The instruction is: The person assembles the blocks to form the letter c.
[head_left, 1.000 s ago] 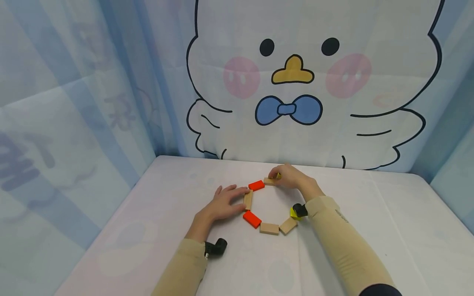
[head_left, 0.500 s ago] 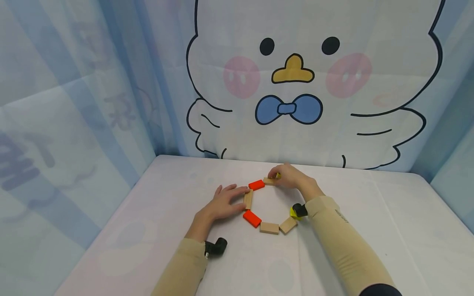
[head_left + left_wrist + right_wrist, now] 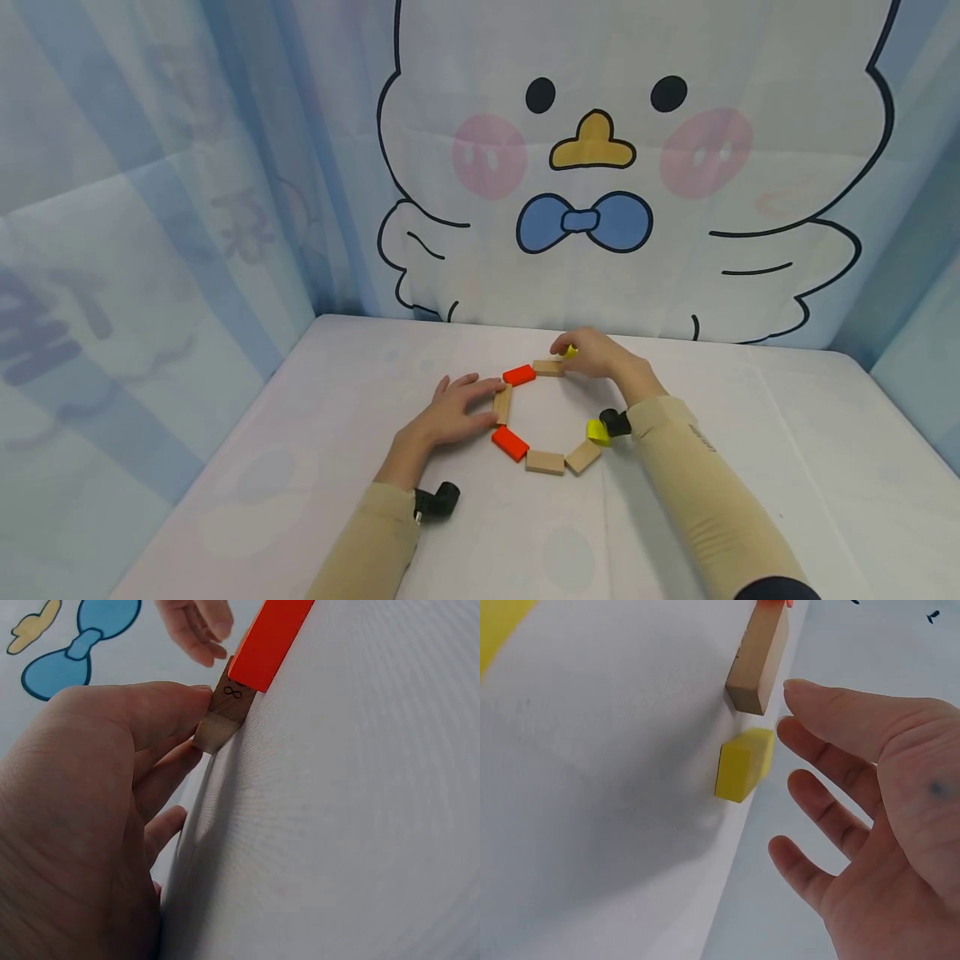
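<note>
A ring of small wooden and painted domino blocks lies on the table. My left hand (image 3: 450, 412) rests at its left side, thumb and index fingertip against a plain wooden block (image 3: 502, 406). In the left wrist view that block (image 3: 229, 705) bears a printed mark, with a red block (image 3: 274, 641) beside it. My right hand (image 3: 592, 354) hovers at the far side, fingers relaxed and apart from the yellow block (image 3: 742, 766). That yellow block sits next to a wooden block (image 3: 757, 660); in the head view the hand partly covers it.
Along the ring lie another red block (image 3: 519, 375), a near-left red block (image 3: 511, 444), wooden blocks (image 3: 545, 462) at the front, and a yellow block (image 3: 597, 432) at right, partly behind the wrist camera (image 3: 617, 422). A printed curtain (image 3: 480, 275) hangs behind the table.
My right hand has shifted slightly right and away from the far wooden block, uncovering more of it. The left hand and the ring stay put.
</note>
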### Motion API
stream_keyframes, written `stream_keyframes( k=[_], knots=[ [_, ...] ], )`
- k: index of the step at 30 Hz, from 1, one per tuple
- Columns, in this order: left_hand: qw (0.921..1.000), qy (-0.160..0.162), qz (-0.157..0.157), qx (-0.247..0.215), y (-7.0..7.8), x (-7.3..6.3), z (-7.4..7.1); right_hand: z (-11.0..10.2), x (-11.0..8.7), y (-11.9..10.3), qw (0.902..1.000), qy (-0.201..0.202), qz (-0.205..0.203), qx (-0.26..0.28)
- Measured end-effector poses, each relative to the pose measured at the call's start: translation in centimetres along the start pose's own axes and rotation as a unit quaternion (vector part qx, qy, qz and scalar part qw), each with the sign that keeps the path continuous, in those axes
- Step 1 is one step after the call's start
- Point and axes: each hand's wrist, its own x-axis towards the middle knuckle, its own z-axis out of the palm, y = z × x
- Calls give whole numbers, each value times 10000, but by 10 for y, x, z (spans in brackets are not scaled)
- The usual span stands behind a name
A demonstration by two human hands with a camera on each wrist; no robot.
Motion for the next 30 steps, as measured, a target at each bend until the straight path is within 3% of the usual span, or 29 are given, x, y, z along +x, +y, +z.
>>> stream_keyframes(
  k=[16,30],
  knots=[
    [10000,13,25,-30,0,1,-1,-11,-2,14,9992,277,-156,233],
    [10000,15,60,71,-4,2,3,-8,1,24,9990,187,326,232]
  ],
)
